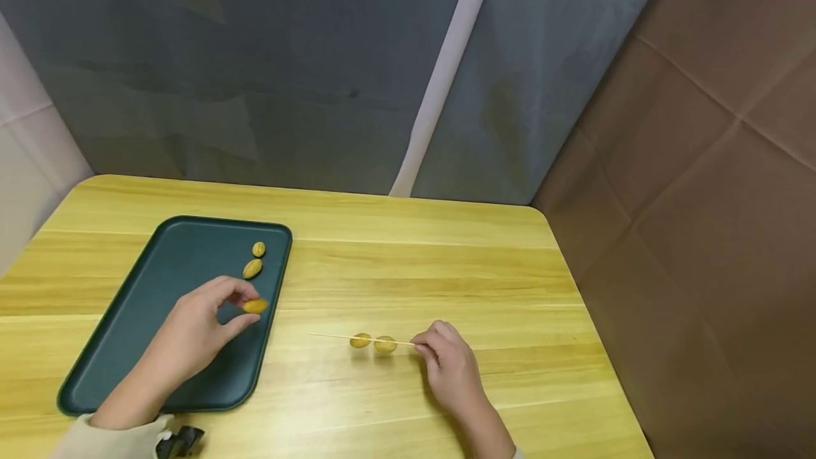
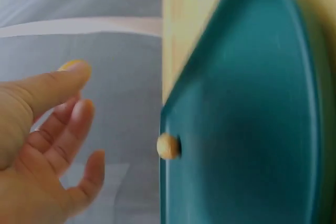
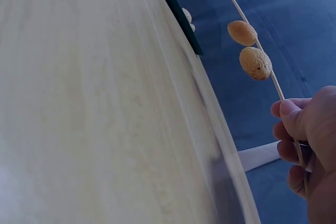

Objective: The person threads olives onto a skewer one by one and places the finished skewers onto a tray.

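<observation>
My right hand (image 1: 451, 367) pinches a thin wooden skewer (image 1: 328, 335) that points left above the table; in the right wrist view its lower end runs under the curled fingers. Two golden-brown oval balls, one nearer the tip (image 3: 242, 33) and one nearer the hand (image 3: 255, 63), are on it. Between thumb and fingertips my left hand (image 1: 194, 324) holds another oval ball (image 1: 256, 306) over the right side of the dark green tray (image 1: 166, 261). On the tray, beyond that hand, lie two more balls, one larger (image 1: 252, 269) and one smaller (image 1: 258, 249).
The tray stands on the left of a wooden table (image 1: 408, 268). Grey cloth (image 1: 287, 76) with a pale strip (image 1: 446, 69) hangs behind the table, and brown cloth (image 1: 714, 197) hangs along the right side.
</observation>
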A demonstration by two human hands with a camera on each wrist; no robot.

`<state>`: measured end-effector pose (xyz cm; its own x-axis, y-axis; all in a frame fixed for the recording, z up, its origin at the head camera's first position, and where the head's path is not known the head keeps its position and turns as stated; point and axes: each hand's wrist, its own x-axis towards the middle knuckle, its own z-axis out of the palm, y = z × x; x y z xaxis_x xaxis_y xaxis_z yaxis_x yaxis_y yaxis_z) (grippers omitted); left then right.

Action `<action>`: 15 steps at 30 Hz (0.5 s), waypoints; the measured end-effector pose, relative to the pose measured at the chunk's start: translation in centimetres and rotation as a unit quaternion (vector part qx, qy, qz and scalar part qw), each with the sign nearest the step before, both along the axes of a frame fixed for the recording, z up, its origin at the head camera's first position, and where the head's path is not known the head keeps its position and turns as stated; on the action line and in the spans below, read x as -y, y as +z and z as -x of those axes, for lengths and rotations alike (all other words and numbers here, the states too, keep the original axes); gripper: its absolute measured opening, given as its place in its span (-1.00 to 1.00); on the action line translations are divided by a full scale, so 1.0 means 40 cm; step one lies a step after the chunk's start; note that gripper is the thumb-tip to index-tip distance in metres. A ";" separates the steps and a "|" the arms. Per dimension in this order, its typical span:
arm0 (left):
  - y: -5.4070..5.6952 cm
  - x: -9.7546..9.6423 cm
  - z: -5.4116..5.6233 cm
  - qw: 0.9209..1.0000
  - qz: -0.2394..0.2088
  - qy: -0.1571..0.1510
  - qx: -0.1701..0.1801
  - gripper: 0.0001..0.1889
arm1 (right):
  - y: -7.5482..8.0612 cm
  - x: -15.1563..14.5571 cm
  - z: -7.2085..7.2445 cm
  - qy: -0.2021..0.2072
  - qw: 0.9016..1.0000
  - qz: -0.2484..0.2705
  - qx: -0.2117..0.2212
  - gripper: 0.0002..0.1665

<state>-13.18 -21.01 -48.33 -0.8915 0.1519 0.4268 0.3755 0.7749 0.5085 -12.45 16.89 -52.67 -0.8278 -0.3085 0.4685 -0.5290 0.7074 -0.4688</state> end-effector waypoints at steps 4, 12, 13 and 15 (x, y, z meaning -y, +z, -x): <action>0.006 -0.019 -0.005 0.999 -0.028 -0.022 -0.007 -0.55 | 0.005 0.001 -0.002 0.005 1.000 0.007 -0.005 -0.89; 0.015 -0.029 -0.018 0.996 -0.072 -0.044 0.029 -0.72 | 0.006 0.001 -0.008 0.010 1.000 0.020 -0.003 -0.88; 0.016 -0.030 -0.019 0.995 -0.076 -0.046 0.035 -0.74 | 0.006 0.002 -0.008 0.011 1.000 0.021 -0.002 -0.89; 0.016 -0.032 -0.021 0.994 -0.083 -0.050 0.045 -0.77 | 0.006 0.002 -0.010 0.013 1.000 0.024 -0.002 -0.89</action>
